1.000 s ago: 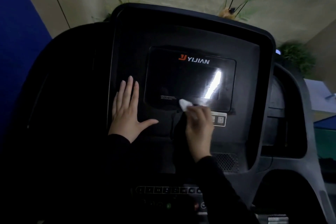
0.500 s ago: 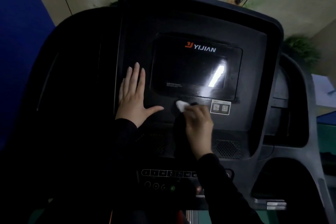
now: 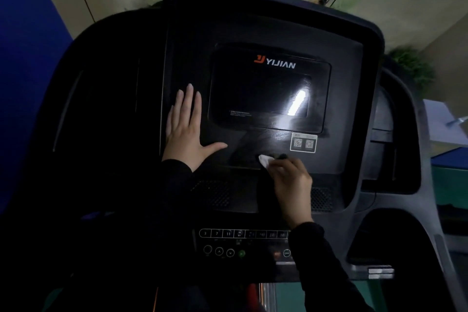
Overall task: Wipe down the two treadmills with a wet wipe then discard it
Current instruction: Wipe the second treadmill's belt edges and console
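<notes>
A black treadmill console fills the view, with a dark screen marked YIJIAN in its middle. My left hand lies flat on the panel left of the screen, fingers spread. My right hand is closed on a small white wet wipe and presses it on the panel just below the screen. A white QR sticker sits right of the wipe. Both sleeves are black.
A row of buttons and round keys lies under my arms. The right handrail frame curves down at the right. A blue wall stands left, plants behind the console.
My right hand has slid the wipe down from the screen's lower edge onto the panel beneath it. The view has tilted down, showing more buttons. My left hand has stayed flat.
</notes>
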Demonstrator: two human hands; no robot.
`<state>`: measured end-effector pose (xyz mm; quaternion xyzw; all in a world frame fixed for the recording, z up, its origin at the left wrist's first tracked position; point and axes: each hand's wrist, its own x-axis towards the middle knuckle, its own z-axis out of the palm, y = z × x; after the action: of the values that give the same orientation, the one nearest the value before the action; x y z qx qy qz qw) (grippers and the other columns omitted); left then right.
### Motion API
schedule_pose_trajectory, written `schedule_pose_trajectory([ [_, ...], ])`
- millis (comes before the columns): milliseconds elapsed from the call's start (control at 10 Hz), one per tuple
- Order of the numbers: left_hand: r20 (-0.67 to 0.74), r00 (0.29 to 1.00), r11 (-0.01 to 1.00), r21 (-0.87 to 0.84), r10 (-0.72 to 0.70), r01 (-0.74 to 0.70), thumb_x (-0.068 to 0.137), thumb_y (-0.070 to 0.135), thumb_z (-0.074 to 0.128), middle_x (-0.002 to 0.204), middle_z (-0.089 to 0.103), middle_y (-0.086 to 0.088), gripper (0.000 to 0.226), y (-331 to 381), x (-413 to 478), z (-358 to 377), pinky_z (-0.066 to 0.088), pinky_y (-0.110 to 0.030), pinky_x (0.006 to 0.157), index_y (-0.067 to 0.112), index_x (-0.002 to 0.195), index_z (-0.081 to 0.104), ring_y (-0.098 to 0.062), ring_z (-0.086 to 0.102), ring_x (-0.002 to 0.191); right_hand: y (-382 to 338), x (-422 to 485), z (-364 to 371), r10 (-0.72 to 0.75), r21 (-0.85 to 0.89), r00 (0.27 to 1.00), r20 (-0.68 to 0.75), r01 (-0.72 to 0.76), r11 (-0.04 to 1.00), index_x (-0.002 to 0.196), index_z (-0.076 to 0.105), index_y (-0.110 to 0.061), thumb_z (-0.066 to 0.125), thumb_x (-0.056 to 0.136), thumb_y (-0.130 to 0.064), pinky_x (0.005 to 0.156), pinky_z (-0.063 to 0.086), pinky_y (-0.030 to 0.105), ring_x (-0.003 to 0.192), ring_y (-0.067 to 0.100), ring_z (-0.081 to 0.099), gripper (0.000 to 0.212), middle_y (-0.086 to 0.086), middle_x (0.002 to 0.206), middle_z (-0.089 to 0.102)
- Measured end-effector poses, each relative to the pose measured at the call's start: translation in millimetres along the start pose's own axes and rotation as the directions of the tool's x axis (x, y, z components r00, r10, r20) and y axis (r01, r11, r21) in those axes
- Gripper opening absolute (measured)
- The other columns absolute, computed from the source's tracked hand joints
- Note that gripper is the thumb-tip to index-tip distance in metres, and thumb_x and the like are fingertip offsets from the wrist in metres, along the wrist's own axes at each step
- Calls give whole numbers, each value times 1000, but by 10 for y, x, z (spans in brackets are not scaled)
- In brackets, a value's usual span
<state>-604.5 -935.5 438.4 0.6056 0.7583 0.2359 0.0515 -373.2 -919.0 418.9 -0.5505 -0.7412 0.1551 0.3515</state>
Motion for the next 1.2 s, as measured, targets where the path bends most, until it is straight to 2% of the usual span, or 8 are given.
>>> schedule_pose_trajectory([
  [100,2,1000,1000,-1,-5,5,66,70,53,156,-18,-2,116,-2,-5,1,-21,-25,110,14,148,-6,-14,-23,141,-136,-70,117,-17,22,999,47,16,1000,79,70,-6,71,77,1,73,34,-5,70,12,61,7,10,81,64],
  [200,7,1000,1000,-3,-1,1,66,70,53,156,-17,-3,116,-5,-6,0,-17,-29,112,14,149,-6,-14,-22,141,-178,-82,180,-44,91,990,137,32,995,81,69,-8,67,82,0,77,50,15,78,11,65,9,6,86,62],
  [300,9,1000,1000,-14,4,-3,67,70,53,156,-18,-2,115,-5,-4,-3,-20,-26,111,14,149,-7,-14,-23,141,-19,46,32,14,-4,998,-58,-15,1000,80,68,-8,67,79,4,71,39,15,73,19,58,12,11,81,60],
  [400,6,1000,1000,-12,-1,1,67,70,53,156,-19,-1,115,-8,-1,-2,-23,-23,108,15,148,-7,-12,-25,140,93,259,-177,158,21,946,-284,-159,987,81,68,-1,67,77,6,68,33,14,72,29,58,8,19,81,59],
  [500,4,1000,1000,-6,-4,4,67,71,53,156,-19,-1,115,5,-2,0,-23,-23,108,15,148,-7,-12,-24,141,83,467,-213,168,43,936,-308,-163,986,84,68,3,67,78,7,70,32,10,75,19,55,7,23,85,61],
  [700,5,1000,1000,-6,-6,6,66,71,52,157,-16,-2,115,5,-5,-4,-21,-24,110,15,148,-6,-14,-20,142,-254,668,164,54,62,978,-201,-42,997,85,67,2,64,78,8,75,33,9,80,30,58,10,22,89,60],
  [1000,10,1000,1000,-4,-7,7,67,69,54,157,-15,-2,114,-2,-7,-17,-22,-22,110,14,149,-3,-14,-20,142,-506,345,396,-236,90,964,124,226,970,88,66,-3,62,82,4,73,41,18,79,21,57,11,11,88,57],
  [1200,23,1000,1000,24,11,-12,70,71,50,156,-19,-4,113,-4,-17,-27,-24,-24,109,12,149,-5,-16,-23,141,-321,321,58,-9,31,995,-103,12,999,82,69,-3,65,77,6,73,33,3,74,25,60,10,14,84,62],
])
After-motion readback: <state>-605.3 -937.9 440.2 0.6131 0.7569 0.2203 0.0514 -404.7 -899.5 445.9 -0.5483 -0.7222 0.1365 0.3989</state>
